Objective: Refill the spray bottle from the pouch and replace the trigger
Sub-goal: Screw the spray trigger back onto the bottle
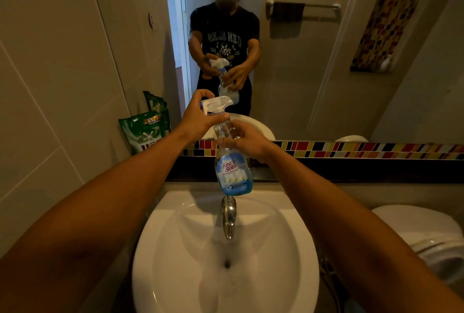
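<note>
above the round white ceramic sink [160,250], a person holds a clear plastic spray bottle [232,174] with a blue-and-white label upright in the air, its base just over the chrome tap [228,219]. the left hand [200,119] is wrapped around the white and blue trigger head [217,104] on top of the bottle, thumb lying across its neck. the right hand [244,140] grips the bottle's clear upper body just below that, fingers curled tight around it. blue liquid shows only low in the bottle, near its base. up and to the left of the sink, a green refill pouch [145,132] stands leaning against the grey tiled wall, clear of both hands. behind the sink, a mirror [326,74] shows the same grip from the front. right of the sink sits a white toilet [426,232].
</note>
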Demonstrator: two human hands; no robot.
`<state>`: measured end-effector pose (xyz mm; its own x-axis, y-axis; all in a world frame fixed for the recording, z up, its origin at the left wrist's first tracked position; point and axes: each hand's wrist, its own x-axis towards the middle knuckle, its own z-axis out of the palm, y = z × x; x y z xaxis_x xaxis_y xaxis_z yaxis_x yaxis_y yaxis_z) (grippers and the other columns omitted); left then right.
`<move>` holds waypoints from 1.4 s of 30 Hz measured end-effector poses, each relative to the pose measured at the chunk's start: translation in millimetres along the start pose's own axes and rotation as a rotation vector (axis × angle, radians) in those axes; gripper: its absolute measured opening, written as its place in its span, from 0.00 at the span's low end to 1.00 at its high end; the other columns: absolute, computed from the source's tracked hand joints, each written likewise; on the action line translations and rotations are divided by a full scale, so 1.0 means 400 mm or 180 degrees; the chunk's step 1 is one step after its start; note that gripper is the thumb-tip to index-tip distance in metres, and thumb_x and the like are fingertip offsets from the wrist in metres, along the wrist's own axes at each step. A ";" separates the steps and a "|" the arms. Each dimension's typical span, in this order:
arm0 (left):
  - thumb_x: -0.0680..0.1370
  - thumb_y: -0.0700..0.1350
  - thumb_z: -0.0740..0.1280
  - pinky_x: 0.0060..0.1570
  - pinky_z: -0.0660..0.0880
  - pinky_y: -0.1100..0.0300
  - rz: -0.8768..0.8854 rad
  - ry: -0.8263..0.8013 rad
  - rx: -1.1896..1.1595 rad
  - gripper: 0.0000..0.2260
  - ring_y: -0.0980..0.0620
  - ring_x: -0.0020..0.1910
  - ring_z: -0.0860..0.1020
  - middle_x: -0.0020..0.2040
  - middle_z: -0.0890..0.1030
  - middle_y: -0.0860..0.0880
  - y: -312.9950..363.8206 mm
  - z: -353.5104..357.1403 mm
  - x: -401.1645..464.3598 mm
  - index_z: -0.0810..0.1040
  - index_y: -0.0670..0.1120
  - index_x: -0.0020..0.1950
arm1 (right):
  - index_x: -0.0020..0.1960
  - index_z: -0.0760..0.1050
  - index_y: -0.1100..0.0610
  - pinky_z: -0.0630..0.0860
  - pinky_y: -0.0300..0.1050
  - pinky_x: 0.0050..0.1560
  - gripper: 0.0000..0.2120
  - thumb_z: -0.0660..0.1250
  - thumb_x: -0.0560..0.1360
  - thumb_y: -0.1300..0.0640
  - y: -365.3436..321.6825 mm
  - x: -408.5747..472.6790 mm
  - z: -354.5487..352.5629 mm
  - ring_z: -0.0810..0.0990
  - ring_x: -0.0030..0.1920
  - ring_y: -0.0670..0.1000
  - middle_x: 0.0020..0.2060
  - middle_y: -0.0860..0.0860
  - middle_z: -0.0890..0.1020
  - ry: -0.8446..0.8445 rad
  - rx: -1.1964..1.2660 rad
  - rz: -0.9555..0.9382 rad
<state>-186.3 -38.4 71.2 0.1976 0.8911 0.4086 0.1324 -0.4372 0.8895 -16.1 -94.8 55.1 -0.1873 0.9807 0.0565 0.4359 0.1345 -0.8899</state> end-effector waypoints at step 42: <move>0.80 0.46 0.66 0.54 0.74 0.61 -0.1034 -0.0431 -0.0062 0.21 0.53 0.61 0.76 0.61 0.78 0.52 -0.114 0.105 -0.057 0.67 0.48 0.73 | 0.67 0.75 0.54 0.81 0.46 0.53 0.19 0.73 0.78 0.63 0.179 0.068 -0.082 0.82 0.54 0.49 0.52 0.49 0.82 0.0577 0.0409 0.0362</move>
<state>-156.2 -43.7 12.9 0.2755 0.9584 0.0739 0.1913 -0.1300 0.9729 39.0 -53.9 7.7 0.0226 0.9995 0.0225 0.3275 0.0139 -0.9447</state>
